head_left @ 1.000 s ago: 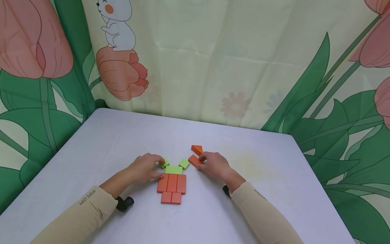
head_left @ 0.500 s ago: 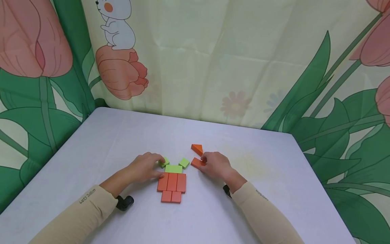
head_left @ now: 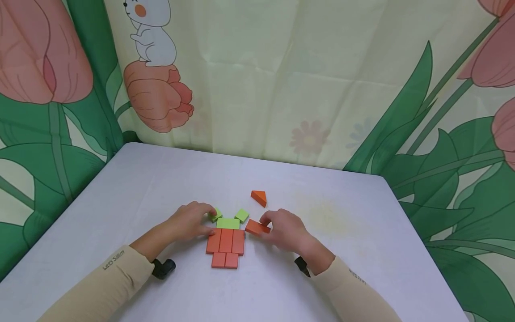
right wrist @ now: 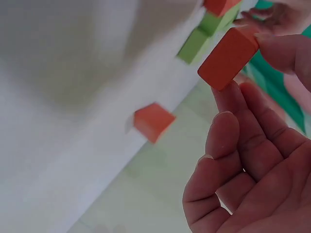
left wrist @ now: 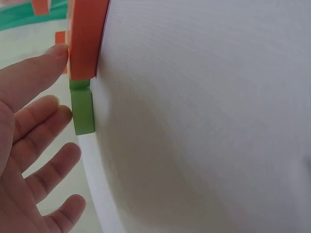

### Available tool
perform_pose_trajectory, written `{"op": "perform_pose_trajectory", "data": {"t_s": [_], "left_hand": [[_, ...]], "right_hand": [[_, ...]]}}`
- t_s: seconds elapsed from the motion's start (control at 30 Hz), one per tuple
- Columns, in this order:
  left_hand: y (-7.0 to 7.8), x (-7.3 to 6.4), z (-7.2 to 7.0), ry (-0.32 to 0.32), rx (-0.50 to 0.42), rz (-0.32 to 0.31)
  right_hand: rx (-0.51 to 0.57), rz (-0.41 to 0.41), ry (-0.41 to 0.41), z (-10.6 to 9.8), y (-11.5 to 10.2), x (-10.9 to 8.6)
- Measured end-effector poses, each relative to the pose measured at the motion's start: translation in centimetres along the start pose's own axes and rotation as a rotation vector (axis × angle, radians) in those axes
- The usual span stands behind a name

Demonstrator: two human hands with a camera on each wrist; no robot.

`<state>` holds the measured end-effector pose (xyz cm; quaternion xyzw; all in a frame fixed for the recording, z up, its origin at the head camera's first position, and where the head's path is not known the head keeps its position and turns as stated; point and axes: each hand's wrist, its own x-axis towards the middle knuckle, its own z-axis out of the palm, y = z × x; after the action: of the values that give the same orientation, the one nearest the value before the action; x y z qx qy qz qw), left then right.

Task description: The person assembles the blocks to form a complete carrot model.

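Note:
Red rectangular blocks lie side by side on the table, with two smaller red blocks below them. Above sits a green block, a green square block at its right corner and another green block at its left. My left hand rests its thumb tip at the leftmost red block and its forefingers at the left green block, fingers loosely extended. Between thumb and fingers my right hand pinches an orange-red block, just right of the arrangement.
An orange triangular block lies apart, farther back on the white-covered table. Behind the table hangs a curtain printed with flowers and an animal. Black wrist cameras sit at both sleeves.
My right hand has drawn the orange-red block away from the triangular block, toward me and slightly left, close beside the red and green blocks. My left hand has stayed in place.

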<state>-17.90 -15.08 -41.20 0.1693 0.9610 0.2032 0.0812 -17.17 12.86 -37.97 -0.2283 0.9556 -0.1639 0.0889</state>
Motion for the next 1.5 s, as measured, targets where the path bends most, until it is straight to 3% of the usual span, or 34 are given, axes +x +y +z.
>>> {"op": "perform_pose_trajectory", "data": {"t_s": [0.23,0.6,0.8,1.17,1.5], "left_hand": [[-0.2,0.0,0.1,0.002,0.002,0.0],[-0.4,0.1,0.2,-0.011,0.006,0.001],[-0.3,0.0,0.2,-0.013,0.013,-0.007],[-0.1,0.1,0.1,-0.008,-0.002,-0.023],[-0.1,0.2,0.2,-0.008,0.0,-0.033]], "right_hand": [[0.005,-0.126,-0.027,1.0,-2.4,-1.5],[-0.008,-0.189,-0.089,2.4,-5.4,-2.4],[-0.038,-0.263,-0.095,3.3,-6.6,-2.6],[-0.083,-0.289,-0.129,4.0,-7.2,-2.9],[-0.123,-0.3,-0.099,4.8,-7.1,-2.9]]}}
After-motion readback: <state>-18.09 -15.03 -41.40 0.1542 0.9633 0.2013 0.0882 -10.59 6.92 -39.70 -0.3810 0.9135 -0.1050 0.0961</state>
